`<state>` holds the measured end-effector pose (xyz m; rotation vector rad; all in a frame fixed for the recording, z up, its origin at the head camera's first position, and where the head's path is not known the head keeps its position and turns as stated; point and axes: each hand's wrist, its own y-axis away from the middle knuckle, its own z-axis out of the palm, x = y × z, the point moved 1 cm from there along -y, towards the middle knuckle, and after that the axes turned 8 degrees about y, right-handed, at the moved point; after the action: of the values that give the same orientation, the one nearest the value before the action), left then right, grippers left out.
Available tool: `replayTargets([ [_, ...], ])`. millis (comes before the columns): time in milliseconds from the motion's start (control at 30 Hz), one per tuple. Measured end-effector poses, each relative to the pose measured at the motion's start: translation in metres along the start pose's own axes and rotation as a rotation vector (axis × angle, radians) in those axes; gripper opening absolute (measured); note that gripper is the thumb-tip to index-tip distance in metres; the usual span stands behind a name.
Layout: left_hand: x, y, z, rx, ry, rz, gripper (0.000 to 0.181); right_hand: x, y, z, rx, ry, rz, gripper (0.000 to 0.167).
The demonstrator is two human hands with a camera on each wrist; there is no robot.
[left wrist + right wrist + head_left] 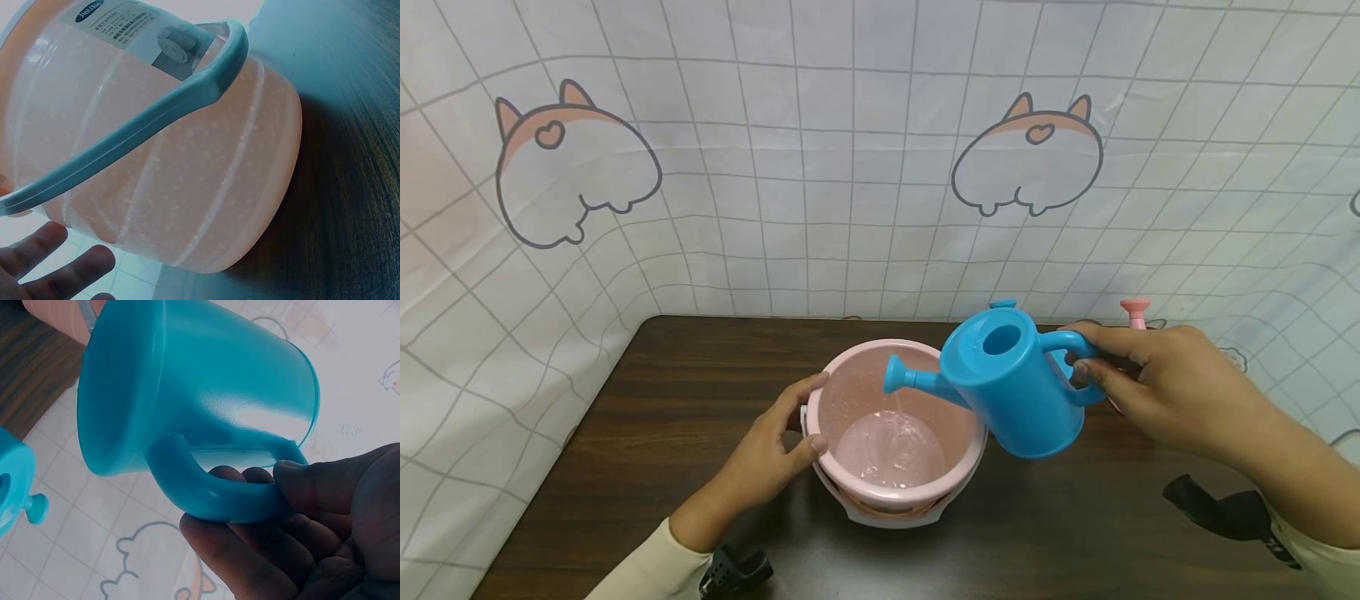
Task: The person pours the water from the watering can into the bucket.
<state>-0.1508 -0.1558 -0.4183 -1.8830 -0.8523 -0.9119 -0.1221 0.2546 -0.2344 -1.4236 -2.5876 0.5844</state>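
In the head view a blue watering can hangs tilted over a pink bucket, its spout pointing left above the opening. A thin stream falls into rippling water in the bucket. The right hand grips the can's handle; the right wrist view shows the fingers and thumb round the handle. The left hand holds the bucket's left rim, thumb at the front. Down the bucket's side in the left wrist view runs its carrying handle.
Behind the right hand, at the table's back right, a pink spout rises. Another blue object shows at the left of the right wrist view. The dark wooden table stands against a white gridded curtain with animal drawings.
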Motion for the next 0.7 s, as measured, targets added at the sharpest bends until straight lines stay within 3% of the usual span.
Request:
replayTargets([
  [700, 0.0002, 0.0, 0.0, 0.0, -0.006, 0.016, 0.068, -0.0003, -0.0005, -0.0002, -0.001, 0.009, 0.001, 0.044],
])
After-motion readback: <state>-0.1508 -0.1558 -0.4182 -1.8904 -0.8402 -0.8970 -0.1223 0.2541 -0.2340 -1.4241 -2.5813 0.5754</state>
